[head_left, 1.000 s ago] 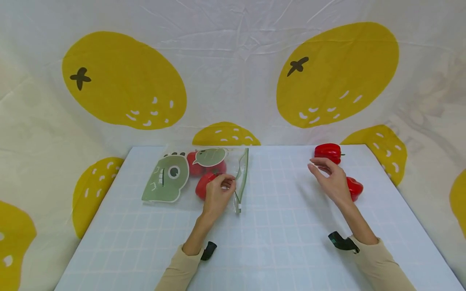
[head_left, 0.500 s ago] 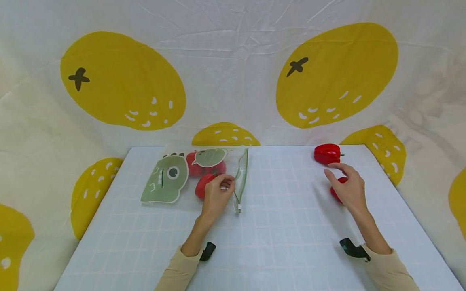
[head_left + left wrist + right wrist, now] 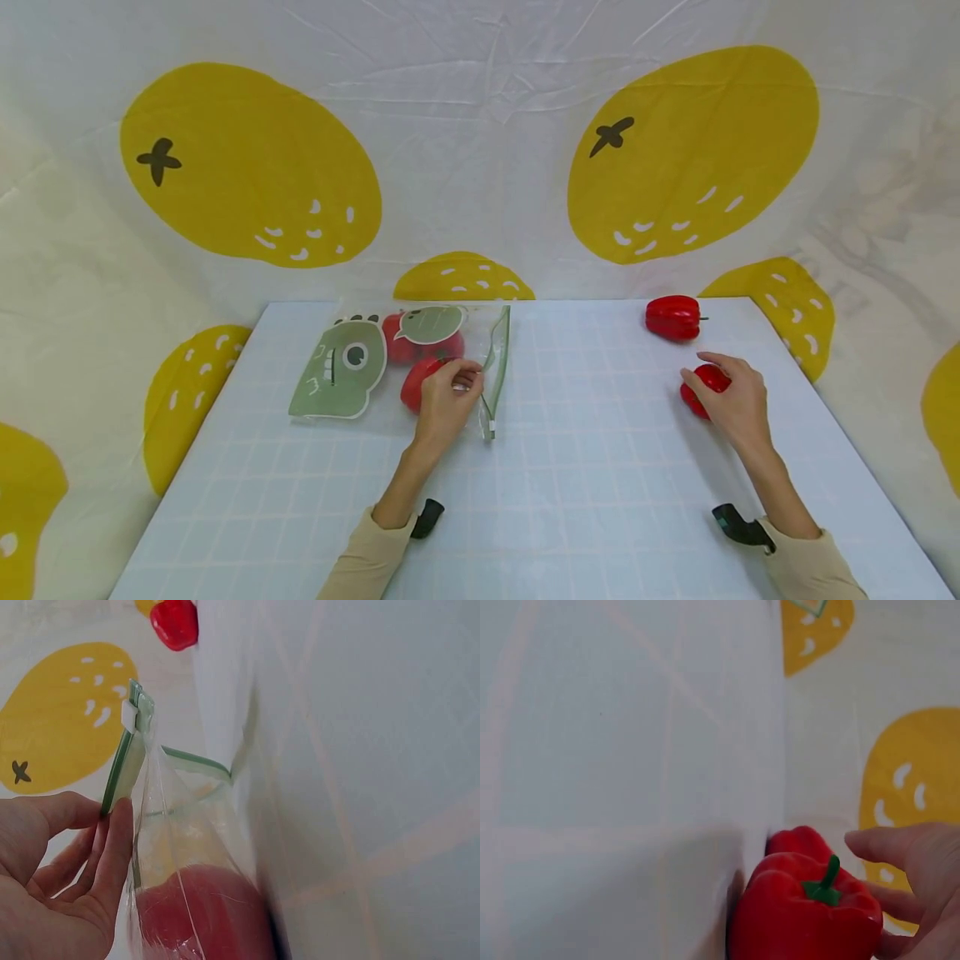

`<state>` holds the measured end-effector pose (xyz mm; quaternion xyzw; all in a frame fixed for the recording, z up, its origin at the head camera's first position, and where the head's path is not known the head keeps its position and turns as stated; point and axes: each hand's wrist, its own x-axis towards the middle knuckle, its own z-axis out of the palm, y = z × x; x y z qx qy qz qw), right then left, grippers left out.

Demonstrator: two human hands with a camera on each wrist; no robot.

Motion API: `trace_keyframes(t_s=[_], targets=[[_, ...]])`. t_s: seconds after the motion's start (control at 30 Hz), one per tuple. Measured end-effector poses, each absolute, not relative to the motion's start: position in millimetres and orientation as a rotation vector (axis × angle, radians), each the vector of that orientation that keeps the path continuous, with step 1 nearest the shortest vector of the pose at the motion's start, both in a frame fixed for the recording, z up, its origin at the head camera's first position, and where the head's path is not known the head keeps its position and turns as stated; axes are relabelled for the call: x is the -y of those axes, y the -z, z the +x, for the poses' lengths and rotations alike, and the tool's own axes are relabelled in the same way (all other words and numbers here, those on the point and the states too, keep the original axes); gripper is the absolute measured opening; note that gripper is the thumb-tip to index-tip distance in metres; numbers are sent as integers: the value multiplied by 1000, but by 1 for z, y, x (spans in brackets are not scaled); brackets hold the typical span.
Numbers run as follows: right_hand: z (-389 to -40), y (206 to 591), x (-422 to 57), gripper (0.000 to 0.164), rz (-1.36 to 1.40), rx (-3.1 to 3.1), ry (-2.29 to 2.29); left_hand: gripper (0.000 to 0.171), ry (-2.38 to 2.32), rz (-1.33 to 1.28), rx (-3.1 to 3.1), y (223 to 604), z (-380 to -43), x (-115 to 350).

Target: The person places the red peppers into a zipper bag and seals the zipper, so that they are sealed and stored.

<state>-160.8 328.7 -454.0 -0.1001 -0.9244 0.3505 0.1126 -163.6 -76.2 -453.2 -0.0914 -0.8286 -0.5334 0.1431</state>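
On the left of the table lies a clear zip bag [image 3: 337, 375] printed with a green dinosaur. Red vegetables [image 3: 420, 387] are inside, partly covered by the print. My left hand [image 3: 444, 404] pinches one lip of its green zip edge [image 3: 118, 776] between thumb and fingers, below the white slider [image 3: 129, 718]. The bag's mouth gapes. At the right, my right hand [image 3: 741, 404] is over a red bell pepper [image 3: 697, 400], thumb and fingers spread around it. In the right wrist view its green stem [image 3: 823, 889] shows, with the fingers beside the pepper.
Another red bell pepper [image 3: 672, 318] lies farther back, near the table's rear edge. The table [image 3: 570, 467] has a pale checked cover. Behind it hangs a white cloth [image 3: 480, 167] with large yellow fruit prints.
My right hand has moved right and toward me, from beside the rear pepper to over the nearer one. My left hand keeps its pinch on the bag's edge.
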Motion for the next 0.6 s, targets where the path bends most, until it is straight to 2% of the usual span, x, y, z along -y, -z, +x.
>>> trace_keyframes(t_s=[0.6], targets=[[-147,458,-347,60,-327,2766,-942,10,1538,-271,2372,454,-165,76]])
